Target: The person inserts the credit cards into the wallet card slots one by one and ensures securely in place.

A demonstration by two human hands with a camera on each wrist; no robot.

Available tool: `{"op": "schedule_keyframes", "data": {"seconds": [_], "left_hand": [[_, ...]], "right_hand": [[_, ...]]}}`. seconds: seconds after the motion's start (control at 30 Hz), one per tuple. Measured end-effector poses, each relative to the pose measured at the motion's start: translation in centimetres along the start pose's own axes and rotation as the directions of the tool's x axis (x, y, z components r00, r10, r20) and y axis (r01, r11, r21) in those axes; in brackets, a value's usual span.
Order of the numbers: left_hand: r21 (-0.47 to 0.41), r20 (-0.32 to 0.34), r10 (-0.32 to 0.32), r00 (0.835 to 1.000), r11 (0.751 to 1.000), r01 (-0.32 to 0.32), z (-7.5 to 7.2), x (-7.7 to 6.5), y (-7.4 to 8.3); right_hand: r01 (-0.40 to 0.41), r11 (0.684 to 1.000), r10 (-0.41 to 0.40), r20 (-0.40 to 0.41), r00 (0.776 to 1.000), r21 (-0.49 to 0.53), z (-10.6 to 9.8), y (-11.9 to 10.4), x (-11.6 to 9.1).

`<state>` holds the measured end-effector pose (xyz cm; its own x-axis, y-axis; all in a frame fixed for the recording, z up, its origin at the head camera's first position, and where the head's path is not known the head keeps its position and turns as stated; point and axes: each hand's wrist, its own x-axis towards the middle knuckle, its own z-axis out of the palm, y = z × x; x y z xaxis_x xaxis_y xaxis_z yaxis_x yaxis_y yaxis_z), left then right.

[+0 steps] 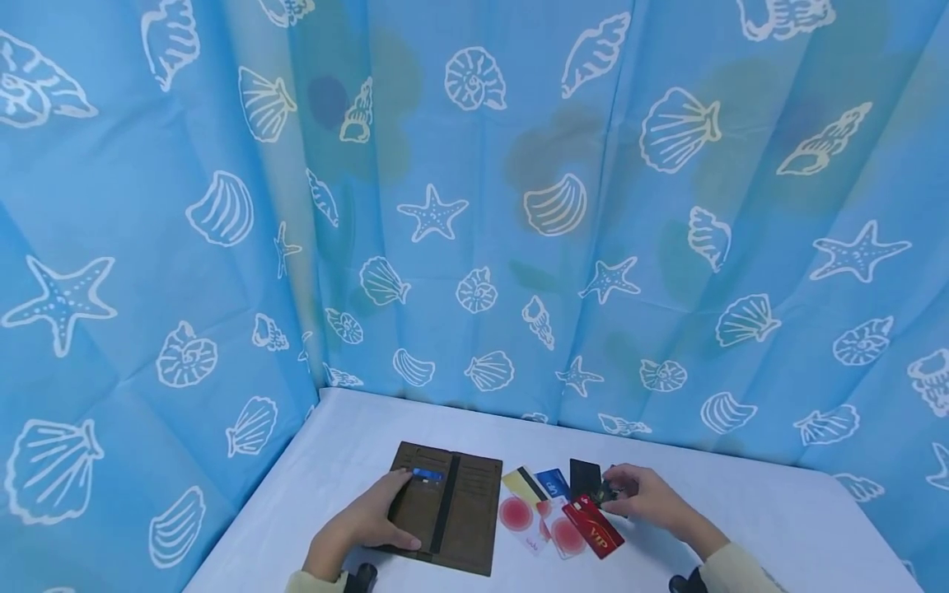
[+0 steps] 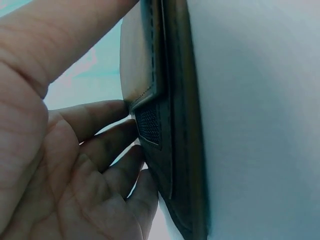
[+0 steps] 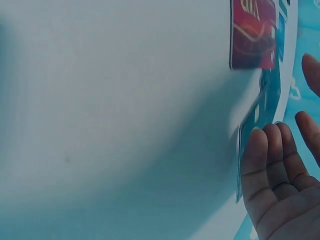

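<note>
An open brown bifold wallet (image 1: pixel 474 527) lies flat on the table in the head view, a blue card (image 1: pixel 427 474) showing in one slot of its left half. My left hand (image 1: pixel 371 512) rests on that half, thumb near the bottom edge and fingers toward the upper left. In the left wrist view, the fingertips (image 2: pixel 131 125) touch the wallet (image 2: pixel 175 115). Right of the wallet, my right hand (image 1: pixel 643 494) reaches over a dark patterned card (image 1: pixel 610 492). The right wrist view shows fingertips (image 3: pixel 257 137) against that card's edge (image 3: pixel 245 145), thumb apart.
Loose cards overlap beside the wallet: a red VIP card (image 1: pixel 596 527), a black card (image 1: pixel 584 476), a blue card (image 1: pixel 552 483), a yellow striped card (image 1: pixel 523 484) and white cards with red circles (image 1: pixel 516 515). A shell-patterned blue curtain (image 1: pixel 474 247) borders the white table (image 1: pixel 356 420).
</note>
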<state>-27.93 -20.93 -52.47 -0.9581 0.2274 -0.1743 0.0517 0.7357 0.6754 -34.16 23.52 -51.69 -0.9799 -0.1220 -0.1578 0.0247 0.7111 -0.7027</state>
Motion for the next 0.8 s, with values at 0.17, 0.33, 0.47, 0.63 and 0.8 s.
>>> {"op": "schedule_keyframes", "data": {"seconds": [0.17, 0.33, 0.47, 0.63, 0.8], "left_hand": [[-0.001, 0.001, -0.002, 1.0, 1.0, 0.002, 0.0, -0.1, 0.0], [0.001, -0.002, 0.002, 1.0, 1.0, -0.002, -0.1, -0.1, 0.0], [0.001, -0.003, -0.006, 1.0, 1.0, 0.006, -0.2, -0.2, 0.1], [-0.005, -0.007, -0.009, 1.0, 1.0, 0.009, -0.2, -0.4, 0.3], [0.0, -0.007, -0.01, 1.0, 1.0, 0.01, -0.2, -0.4, 0.4]], "right_hand": [[-0.005, 1.0, 0.006, 0.03, 1.0, -0.016, 0.8, -0.1, -0.2], [0.014, 0.996, -0.014, 0.001, 1.0, -0.083, 1.7, -0.3, -0.2], [0.017, 0.992, -0.022, -0.037, 0.999, -0.122, 2.4, -0.6, -0.3], [0.043, 0.987, -0.046, -0.02, 0.999, -0.153, 3.1, -1.3, -0.8], [0.052, 0.98, -0.054, -0.004, 0.999, -0.194, 3.6, -1.9, -1.4]]}}
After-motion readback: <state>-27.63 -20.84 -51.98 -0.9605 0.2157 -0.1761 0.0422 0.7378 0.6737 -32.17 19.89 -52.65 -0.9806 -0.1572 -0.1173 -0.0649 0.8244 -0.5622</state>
